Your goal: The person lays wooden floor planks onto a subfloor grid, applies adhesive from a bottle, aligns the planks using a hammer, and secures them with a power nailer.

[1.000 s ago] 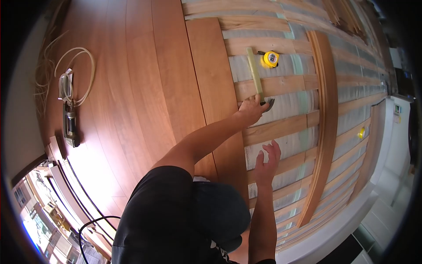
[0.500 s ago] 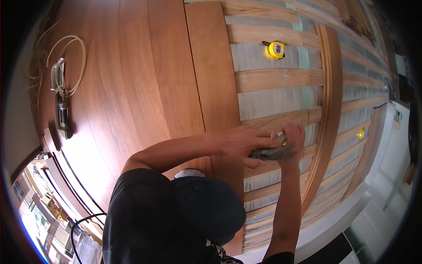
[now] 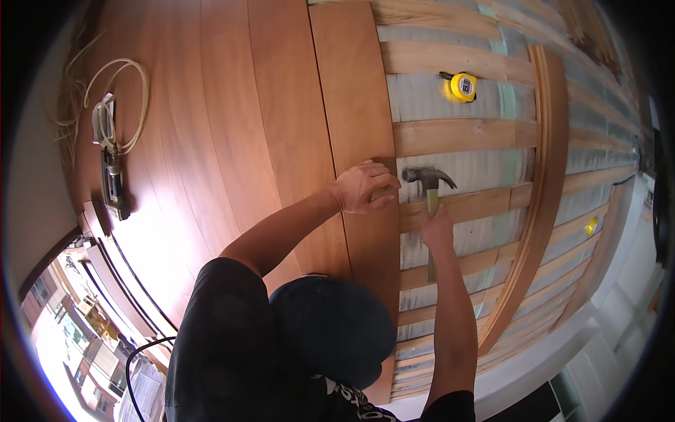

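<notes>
My right hand [image 3: 437, 228] is wrapped around the pale handle of a claw hammer [image 3: 432, 199]. The hammer's dark head is raised level with the plank edge, its face toward my left hand and its claw to the right. Over the outermost floor plank [image 3: 351, 91], at its right edge, rests my left hand [image 3: 367, 187]. Its fingers are curled and drawn together; anything between the fingertips is too small or hidden to make out. A narrow dark gap runs between this plank and the neighbouring floorboards [image 3: 218, 119].
Right of the plank, wooden battens [image 3: 464, 133] cross a grey-silver sheet. A yellow tape measure [image 3: 463, 86] lies there, and a long board [image 3: 552, 133] lies across the battens. At far left are a nail gun [image 3: 114, 186] and a coiled pale hose [image 3: 144, 105].
My left hand has come away from the hammer and moved up-left onto the plank edge. My right hand has shifted left and slightly down, now gripping the hammer by its handle, head up.
</notes>
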A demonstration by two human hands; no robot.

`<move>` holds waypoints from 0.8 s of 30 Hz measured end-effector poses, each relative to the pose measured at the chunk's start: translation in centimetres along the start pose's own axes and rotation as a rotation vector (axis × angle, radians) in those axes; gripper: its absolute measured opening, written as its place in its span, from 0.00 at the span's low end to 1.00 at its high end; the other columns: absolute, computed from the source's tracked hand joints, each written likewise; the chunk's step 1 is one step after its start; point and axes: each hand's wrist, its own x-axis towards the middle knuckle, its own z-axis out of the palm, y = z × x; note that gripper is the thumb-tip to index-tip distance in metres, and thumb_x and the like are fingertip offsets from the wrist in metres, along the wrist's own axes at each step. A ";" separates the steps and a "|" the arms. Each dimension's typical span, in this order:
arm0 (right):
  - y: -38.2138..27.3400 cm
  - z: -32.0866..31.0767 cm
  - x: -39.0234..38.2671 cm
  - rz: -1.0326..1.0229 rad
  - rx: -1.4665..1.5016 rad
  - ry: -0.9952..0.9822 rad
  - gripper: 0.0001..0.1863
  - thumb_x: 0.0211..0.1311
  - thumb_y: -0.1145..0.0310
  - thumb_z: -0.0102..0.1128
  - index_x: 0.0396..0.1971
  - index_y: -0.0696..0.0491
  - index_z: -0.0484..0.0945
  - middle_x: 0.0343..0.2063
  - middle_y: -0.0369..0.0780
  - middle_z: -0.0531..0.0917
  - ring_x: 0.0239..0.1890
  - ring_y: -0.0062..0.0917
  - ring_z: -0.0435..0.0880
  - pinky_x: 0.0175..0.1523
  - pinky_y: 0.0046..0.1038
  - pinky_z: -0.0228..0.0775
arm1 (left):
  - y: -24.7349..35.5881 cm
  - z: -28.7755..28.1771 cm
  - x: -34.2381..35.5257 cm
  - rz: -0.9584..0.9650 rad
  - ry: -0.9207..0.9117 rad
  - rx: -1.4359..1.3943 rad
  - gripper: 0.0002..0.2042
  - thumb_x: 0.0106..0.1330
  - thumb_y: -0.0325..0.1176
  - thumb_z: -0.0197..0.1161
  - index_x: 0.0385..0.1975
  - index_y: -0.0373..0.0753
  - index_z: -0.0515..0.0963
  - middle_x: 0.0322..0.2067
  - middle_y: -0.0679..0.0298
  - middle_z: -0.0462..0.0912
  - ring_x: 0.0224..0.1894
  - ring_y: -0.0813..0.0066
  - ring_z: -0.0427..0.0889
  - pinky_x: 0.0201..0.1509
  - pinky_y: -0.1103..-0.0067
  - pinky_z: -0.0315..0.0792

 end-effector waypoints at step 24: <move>9.0 -3.8 -11.0 0.095 0.159 -0.073 0.19 0.65 0.61 0.62 0.50 0.54 0.71 0.35 0.56 0.83 0.40 0.56 0.82 0.43 0.50 0.74 | 1.3 2.5 -2.3 0.034 -0.255 0.275 0.09 0.54 0.29 0.66 0.35 0.45 0.79 0.29 0.71 0.81 0.40 0.65 0.74 0.49 0.68 0.63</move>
